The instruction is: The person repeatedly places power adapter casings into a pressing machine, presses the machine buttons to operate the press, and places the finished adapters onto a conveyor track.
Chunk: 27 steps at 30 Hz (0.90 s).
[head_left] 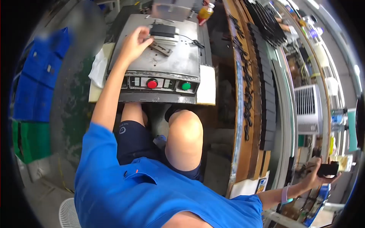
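Black box (pixel 329 170) sits in the right grip (pixel 313 176)

A hand could pass over the front part of the smooth grey metal plate (pixel 178 64). Just right of the left hand (pixel 134 44), the slanting grey metal bar (pixel 161 48) and black rectangular adapter (pixel 163 30) obstruct; a translucent plastic box (pixel 171 11) stands behind. A long row of black rectangular blocks (pixel 268 98) separates plate and right hand (pixel 314 178).

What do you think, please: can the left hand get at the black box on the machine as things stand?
Probably yes: the left hand is close beside the black box, and nothing visible seems to block its fingers.
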{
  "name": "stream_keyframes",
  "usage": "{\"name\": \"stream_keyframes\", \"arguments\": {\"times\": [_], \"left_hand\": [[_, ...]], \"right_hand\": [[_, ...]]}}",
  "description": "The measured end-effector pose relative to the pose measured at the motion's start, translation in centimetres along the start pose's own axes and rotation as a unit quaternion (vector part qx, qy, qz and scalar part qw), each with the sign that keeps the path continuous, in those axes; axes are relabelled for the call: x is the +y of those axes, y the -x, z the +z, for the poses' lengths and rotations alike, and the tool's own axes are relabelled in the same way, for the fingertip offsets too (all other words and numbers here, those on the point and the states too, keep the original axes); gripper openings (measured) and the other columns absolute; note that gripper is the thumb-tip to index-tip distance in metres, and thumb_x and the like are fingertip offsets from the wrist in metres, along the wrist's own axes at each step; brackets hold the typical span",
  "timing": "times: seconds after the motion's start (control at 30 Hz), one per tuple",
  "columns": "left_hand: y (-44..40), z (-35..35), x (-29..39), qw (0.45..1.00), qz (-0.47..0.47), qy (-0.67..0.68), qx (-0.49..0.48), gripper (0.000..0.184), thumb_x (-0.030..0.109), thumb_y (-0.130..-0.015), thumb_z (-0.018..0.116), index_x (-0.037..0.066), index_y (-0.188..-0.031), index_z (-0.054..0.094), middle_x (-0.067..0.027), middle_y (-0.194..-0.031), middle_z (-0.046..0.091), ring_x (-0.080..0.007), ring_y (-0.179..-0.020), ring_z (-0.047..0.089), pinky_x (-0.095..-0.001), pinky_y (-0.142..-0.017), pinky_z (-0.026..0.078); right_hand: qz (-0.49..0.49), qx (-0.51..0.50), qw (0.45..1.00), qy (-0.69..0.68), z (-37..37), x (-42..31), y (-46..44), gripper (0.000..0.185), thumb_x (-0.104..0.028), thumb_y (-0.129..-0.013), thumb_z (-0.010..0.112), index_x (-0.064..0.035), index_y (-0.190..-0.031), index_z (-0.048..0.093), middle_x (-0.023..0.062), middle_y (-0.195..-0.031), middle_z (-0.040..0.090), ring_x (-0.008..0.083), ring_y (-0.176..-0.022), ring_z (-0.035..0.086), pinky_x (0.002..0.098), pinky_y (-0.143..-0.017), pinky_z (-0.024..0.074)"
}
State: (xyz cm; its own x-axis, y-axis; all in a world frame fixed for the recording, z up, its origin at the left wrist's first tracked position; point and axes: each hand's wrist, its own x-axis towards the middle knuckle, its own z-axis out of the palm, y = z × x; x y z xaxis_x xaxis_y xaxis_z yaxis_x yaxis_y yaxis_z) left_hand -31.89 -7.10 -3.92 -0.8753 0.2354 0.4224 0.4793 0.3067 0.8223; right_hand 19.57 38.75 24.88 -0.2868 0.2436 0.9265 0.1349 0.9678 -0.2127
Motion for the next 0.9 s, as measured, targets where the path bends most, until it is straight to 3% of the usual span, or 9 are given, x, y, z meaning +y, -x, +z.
{"name": "stream_keyframes", "arguments": {"times": [0.1,0.17,0.4,0.5,0.57,0.63,0.7,0.77,0.9], "left_hand": [[-5.5,1.4,-3.3,0.982,0.155,-0.092,0.055,0.063,0.024,-0.081,0.084,0.003,-0.133,0.054,-0.0124,-0.125,0.068,-0.0266,-0.12,0.063,-0.0383,-0.106,0.046],[-8.5,1.5,-5.1,0.975,0.177,-0.102,-0.083,0.085,0.017,-0.077,0.085,0.003,-0.147,0.04,-0.0134,-0.126,0.068,-0.0272,-0.124,0.061,-0.0394,-0.111,0.042],[-5.8,-1.5,-1.7,0.953,0.035,0.288,-0.088,0.096,0.006,-0.079,0.084,0.007,-0.156,0.027,-0.0154,-0.126,0.067,-0.0242,-0.122,0.061,-0.0381,-0.11,0.043],[0.1,-3.2,-2.3,0.873,-0.002,0.477,-0.103,0.097,0.03,-0.083,0.083,0.008,-0.159,0.027,-0.0134,-0.129,0.064,-0.0219,-0.122,0.06,-0.036,-0.11,0.044],[6.1,-3.5,1.1,0.752,-0.037,0.656,-0.049,0.105,0.05,-0.081,0.083,0.009,-0.16,0.027,-0.0119,-0.128,0.059,-0.0211,-0.119,0.059,-0.0369,-0.107,0.046],[12.4,-4.0,2.6,0.616,-0.083,0.783,0.003,0.085,0.05,-0.092,0.073,0.014,-0.158,0.032,-0.0165,-0.13,0.057,-0.0265,-0.119,0.059,-0.0432,-0.103,0.05],[18.2,-4.8,4.0,0.639,-0.162,0.748,0.077,0.07,0.052,-0.1,0.06,0.021,-0.157,0.035,-0.0184,-0.127,0.058,-0.0265,-0.115,0.061,-0.043,-0.097,0.053],[22.4,-5.0,4.1,0.667,-0.266,0.683,0.137,0.059,0.05,-0.105,0.051,0.025,-0.155,0.036,-0.0187,-0.122,0.061,-0.0261,-0.108,0.063,-0.0406,-0.091,0.055],[24.4,-4.9,4.0,0.737,-0.319,0.578,0.148,0.054,0.022,-0.098,0.067,0.02,-0.146,0.043,-0.0175,-0.112,0.065,-0.0246,-0.095,0.067,-0.0379,-0.086,0.056]], "right_hand": [[0.132,-0.087,0.984,-0.078,3.5,-1.3,-3.6,0.061,-0.018,-0.105,0.059,-0.0108,-0.156,0.028,0.0103,-0.113,0.063,0.0159,-0.087,0.061,0.0268,-0.07,0.0526],[0.133,-0.173,0.97,-0.104,9.1,1.3,-3.3,0.061,-0.025,-0.102,0.064,-0.0069,-0.153,0.037,0.0085,-0.112,0.063,0.015,-0.084,0.059,0.028,-0.072,0.0514],[0.224,-0.433,0.819,-0.302,35.0,-8.9,8.6,0.049,-0.015,-0.097,0.071,0.0016,-0.138,0.05,0.0052,-0.108,0.061,0.0095,-0.086,0.057,0.0248,-0.077,0.0484],[0.199,-0.5,0.761,-0.362,45.6,-9.4,12.1,0.053,-0.011,-0.097,0.07,0.0039,-0.142,0.047,0.0083,-0.121,0.063,0.0133,-0.105,0.06,0.0275,-0.093,0.0482],[0.145,-0.479,0.751,-0.431,51.4,-12.2,13.6,0.066,-0.015,-0.093,0.076,0.0022,-0.148,0.043,0.0096,-0.12,0.064,0.0167,-0.109,0.062,0.0299,-0.094,0.0489],[0.057,-0.474,0.748,-0.461,55.4,-15.8,14.0,0.067,-0.016,-0.091,0.078,0.0016,-0.147,0.046,0.0142,-0.13,0.062,0.0239,-0.122,0.059,0.0354,-0.104,0.0455],[-0.169,-0.437,0.803,-0.369,57.6,-19.0,13.2,0.065,-0.017,-0.087,0.08,-0.0014,-0.144,0.052,0.0177,-0.134,0.06,0.0318,-0.126,0.058,0.0398,-0.105,0.0451],[-0.31,-0.433,0.8,-0.275,58.4,-21.6,12.2,0.065,-0.029,-0.09,0.075,-0.0145,-0.149,0.053,0.0198,-0.134,0.058,0.0395,-0.121,0.056,0.0473,-0.104,0.0441],[-0.379,-0.457,0.767,-0.245,59.4,-24.2,13.4,0.07,-0.046,-0.096,0.064,-0.0208,-0.157,0.041,0.0224,-0.139,0.053,0.042,-0.126,0.051,0.0502,-0.105,0.0419]]}}
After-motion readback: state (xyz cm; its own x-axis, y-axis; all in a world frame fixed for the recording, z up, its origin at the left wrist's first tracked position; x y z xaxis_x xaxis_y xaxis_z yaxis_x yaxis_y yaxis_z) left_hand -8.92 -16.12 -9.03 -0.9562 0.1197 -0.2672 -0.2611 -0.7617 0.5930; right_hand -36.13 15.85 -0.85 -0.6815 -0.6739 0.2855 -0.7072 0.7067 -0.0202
